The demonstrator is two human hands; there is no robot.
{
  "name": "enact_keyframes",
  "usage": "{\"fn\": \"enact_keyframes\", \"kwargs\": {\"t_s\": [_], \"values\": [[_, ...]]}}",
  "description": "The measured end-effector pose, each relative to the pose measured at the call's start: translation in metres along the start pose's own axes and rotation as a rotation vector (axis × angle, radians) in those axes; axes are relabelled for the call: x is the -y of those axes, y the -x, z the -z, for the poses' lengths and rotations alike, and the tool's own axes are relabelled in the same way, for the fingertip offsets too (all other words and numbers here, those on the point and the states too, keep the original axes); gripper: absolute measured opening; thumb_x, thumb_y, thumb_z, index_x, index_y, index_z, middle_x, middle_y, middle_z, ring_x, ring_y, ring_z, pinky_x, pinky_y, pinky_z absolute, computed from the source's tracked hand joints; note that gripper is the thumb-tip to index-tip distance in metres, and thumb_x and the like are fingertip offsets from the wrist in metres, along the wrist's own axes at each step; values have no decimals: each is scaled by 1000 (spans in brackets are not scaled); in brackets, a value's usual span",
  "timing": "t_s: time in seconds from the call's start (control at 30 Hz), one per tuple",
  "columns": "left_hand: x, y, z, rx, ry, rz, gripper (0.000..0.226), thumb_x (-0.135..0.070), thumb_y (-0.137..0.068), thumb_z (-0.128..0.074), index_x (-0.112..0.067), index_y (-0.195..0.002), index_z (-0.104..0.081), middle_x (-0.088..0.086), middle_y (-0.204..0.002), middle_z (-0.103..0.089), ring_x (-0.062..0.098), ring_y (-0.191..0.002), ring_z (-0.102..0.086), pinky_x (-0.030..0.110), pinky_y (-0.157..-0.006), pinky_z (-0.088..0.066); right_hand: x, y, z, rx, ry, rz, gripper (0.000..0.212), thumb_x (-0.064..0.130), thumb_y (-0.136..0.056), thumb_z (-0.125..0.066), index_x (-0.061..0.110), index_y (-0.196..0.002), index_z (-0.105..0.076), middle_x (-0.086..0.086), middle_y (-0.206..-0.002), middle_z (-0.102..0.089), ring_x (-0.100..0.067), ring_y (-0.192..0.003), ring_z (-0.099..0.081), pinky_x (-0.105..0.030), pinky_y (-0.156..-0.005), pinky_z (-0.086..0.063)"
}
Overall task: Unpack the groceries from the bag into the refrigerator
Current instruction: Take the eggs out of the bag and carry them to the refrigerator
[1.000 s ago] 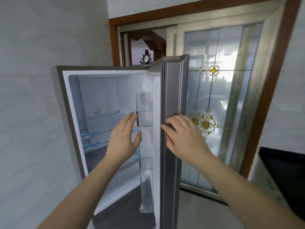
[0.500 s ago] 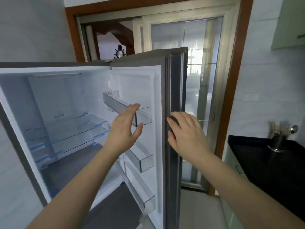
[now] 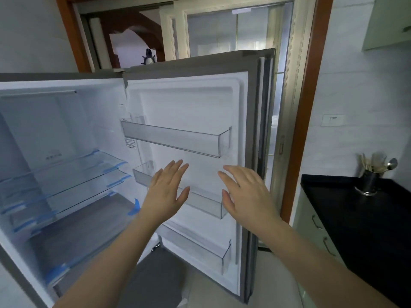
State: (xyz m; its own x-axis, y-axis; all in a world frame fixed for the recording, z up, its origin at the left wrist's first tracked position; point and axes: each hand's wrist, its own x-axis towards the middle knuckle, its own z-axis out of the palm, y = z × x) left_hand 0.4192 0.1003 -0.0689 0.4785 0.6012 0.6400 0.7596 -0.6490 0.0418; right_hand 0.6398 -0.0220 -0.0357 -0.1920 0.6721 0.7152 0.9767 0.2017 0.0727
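The refrigerator (image 3: pixel 66 85) stands open in front of me, its glass shelves (image 3: pixel 73 174) bare and edged with blue tape. Its door (image 3: pixel 251 152) is swung wide to the right, showing three clear door bins (image 3: pixel 175 138) with nothing in them. My left hand (image 3: pixel 165 192) and my right hand (image 3: pixel 246 194) are raised side by side in front of the middle door bin, fingers spread, palms toward the door, holding nothing. Neither hand touches the door. No grocery bag or groceries are in view.
A black countertop (image 3: pixel 364 221) with pale green cabinets below lies to the right, carrying a metal utensil holder (image 3: pixel 369 181). Behind the door is a glass sliding door in a wooden frame (image 3: pixel 307 107). A white wall rises at left.
The refrigerator door has swung much wider open to the right. My right hand has come off the door's edge, and both hands now hover in front of the door's inner side.
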Motion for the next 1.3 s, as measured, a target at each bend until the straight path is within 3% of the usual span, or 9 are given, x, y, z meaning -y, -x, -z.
{"fn": "enact_keyframes", "kwargs": {"t_s": [0.1, 0.17, 0.27, 0.37, 0.57, 0.7, 0.83, 1.1, 1.3], "values": [[19, -7, -29, 124, -53, 8, 66, -53, -95, -27, -22, -153, -27, 1, -159, -30, 23, -148, -23, 42, -119, -11, 0, -4, -29, 134, 0, -60, 48, 34, -88, -61, 15, -133, -55, -4, -136, -56, -23, -121, -54, -35, -107, -28], [32, -13, -48, 180, -48, 14, 69, -55, -93, -25, -22, -154, -27, 1, -159, -32, 23, -148, -24, 43, -119, -10, 2, -6, -50, 228, 1, -108, 52, 40, -91, -57, 20, -139, -49, -2, -143, -50, -23, -127, -51, -34, -108, -17], [47, -22, -73, 240, -17, -5, 71, -55, -92, -23, -20, -153, -30, 2, -157, -35, 23, -147, -28, 43, -119, -10, 2, -12, -79, 311, -35, -168, 57, 45, -98, -43, 27, -150, -28, 3, -157, -27, -21, -141, -31, -30, -108, 2], [62, -34, -90, 264, -29, -80, 68, -53, -92, -25, -18, -149, -37, 3, -153, -42, 25, -143, -35, 42, -118, -12, -1, -22, -104, 407, -2, -244, 62, 49, -100, -35, 28, -153, -11, 5, -161, -12, -20, -147, -15, -30, -106, 8], [94, -57, -119, 272, -4, -140, 59, -42, -94, -46, -19, -148, -39, 7, -148, -48, 29, -140, -39, 44, -118, -12, -15, -37, -138, 449, 112, -337, 67, 47, -98, -39, 20, -153, -12, -2, -156, -26, -24, -143, -22, -36, -116, 1], [92, -62, -135, 317, -31, -159, 79, -47, -93, -53, -21, -156, -13, 7, -161, -25, 30, -149, -18, 45, -120, 2, -27, -41, -156, 493, 177, -366, 78, 48, -95, -43, 17, -153, -1, -7, -158, -16, -29, -146, -12, -43, -120, -2], [87, -64, -152, 297, -66, -145, 90, -51, -85, -62, -18, -155, -16, 12, -160, -27, 35, -147, -22, 52, -119, -4, -37, -48, -168, 537, 225, -378, 86, 52, -93, -44, 15, -152, 8, -9, -160, -5, -31, -147, -1, -45, -116, 7], [81, -76, -148, 324, -41, -115, 81, -51, -94, -49, -22, -157, -8, 5, -164, -13, 28, -151, -7, 44, -117, 12, -57, -55, -174, 574, 207, -354, 88, 51, -92, -48, 19, -152, 8, -7, -161, -1, -30, -148, 3, -43, -115, 9], [76, -80, -131, 419, -85, -75, 75, -47, -97, -47, -25, -157, -6, 2, -164, -14, 23, -151, -9, 42, -122, 3, -57, -53, -166, 604, 169, -340, 88, 46, -92, -50, 19, -152, 9, -7, -161, 3, -30, -147, 6, -41, -108, 17]]}}
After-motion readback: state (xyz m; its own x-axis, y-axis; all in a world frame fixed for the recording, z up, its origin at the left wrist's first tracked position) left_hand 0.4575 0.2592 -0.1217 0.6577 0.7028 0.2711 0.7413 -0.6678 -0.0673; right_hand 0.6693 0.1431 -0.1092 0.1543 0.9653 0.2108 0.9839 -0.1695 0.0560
